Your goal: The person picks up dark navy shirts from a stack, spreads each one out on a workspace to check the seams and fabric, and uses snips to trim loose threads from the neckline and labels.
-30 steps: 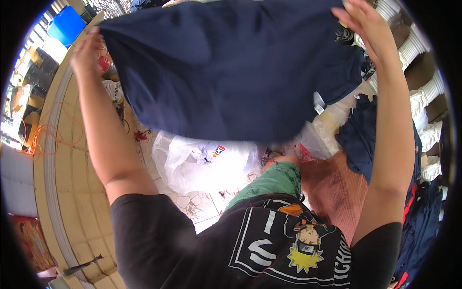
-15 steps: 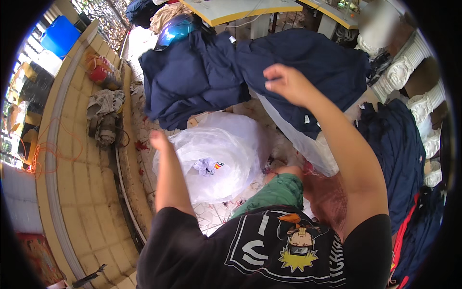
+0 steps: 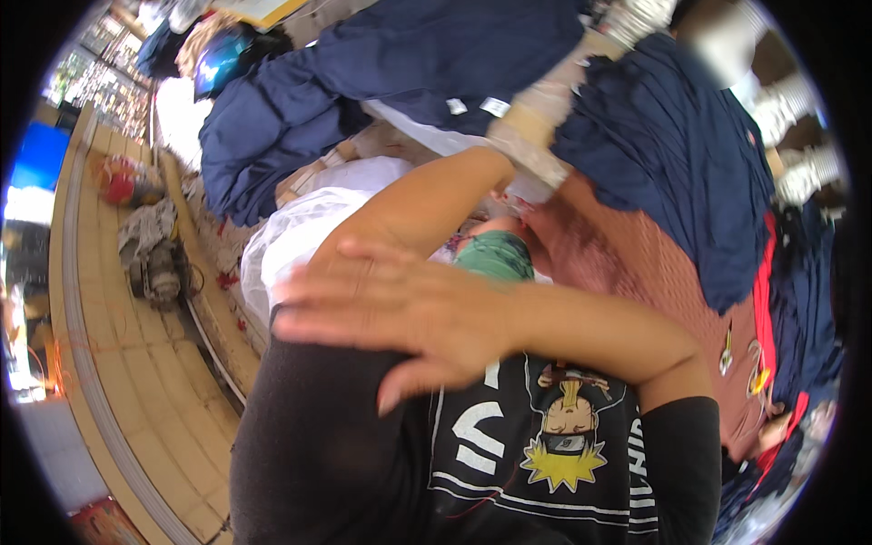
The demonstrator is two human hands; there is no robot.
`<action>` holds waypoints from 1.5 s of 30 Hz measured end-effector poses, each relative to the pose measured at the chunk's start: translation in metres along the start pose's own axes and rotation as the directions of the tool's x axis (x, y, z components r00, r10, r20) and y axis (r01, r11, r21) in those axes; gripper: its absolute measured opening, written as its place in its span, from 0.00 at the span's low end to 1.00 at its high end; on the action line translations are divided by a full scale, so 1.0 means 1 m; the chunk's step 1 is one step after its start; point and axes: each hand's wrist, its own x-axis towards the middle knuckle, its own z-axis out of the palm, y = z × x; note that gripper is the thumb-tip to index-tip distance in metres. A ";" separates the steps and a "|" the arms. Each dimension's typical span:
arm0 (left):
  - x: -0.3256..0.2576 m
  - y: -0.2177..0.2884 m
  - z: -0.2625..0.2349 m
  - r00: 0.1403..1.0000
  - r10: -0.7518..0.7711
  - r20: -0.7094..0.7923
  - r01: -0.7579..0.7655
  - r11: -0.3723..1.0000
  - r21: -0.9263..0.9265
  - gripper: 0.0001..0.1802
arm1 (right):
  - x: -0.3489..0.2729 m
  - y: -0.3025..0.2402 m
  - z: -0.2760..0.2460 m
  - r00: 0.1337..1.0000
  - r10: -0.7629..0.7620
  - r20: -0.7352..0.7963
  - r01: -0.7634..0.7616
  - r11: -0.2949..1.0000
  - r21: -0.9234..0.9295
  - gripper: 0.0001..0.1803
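My right hand [image 3: 409, 309] reaches across my chest to the left, fingers outstretched and slightly blurred. It lies over or just above my left upper arm near the black sleeve [image 3: 309, 418] and holds nothing visible. Bent forward and to the right, my left arm [image 3: 427, 200] ends near a beige strip [image 3: 527, 136]; its fingers are hidden. Beyond the arms, folded navy fabric [image 3: 436, 54] with small white labels is spread out. A white translucent plastic bag [image 3: 277, 218] sits partly behind the left arm.
At right, a pile of navy garments [image 3: 654, 163] lies on reddish-brown textured cloth [image 3: 627, 263], beside a red strip [image 3: 766, 300]. A tiled ledge [image 3: 136, 363] runs along the left with a motor-like machine [image 3: 159, 272]. A helmet [image 3: 222, 59] with a blue visor is at the far left.
My right hand has come down from above the navy fabric and swung left across my chest. My left arm has moved rightward over the plastic bag. The view has turned to the right.
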 end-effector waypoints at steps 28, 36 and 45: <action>0.278 0.300 -0.022 0.760 0.239 -0.604 -0.167 0.971 0.173 0.29 | -0.413 -0.085 -0.118 -0.298 0.226 -0.927 -0.661 0.652 0.371 0.11; 0.326 0.244 -0.049 0.786 -0.036 -0.618 -0.396 0.737 -0.548 0.17 | -0.435 -0.095 -0.128 -0.410 -0.025 -0.912 -0.734 0.603 0.314 0.11; 0.257 0.317 -0.015 0.794 0.576 -0.196 -0.499 0.800 0.331 0.53 | -0.475 -0.116 -0.121 -0.545 -0.070 -0.835 -0.611 0.715 0.339 0.14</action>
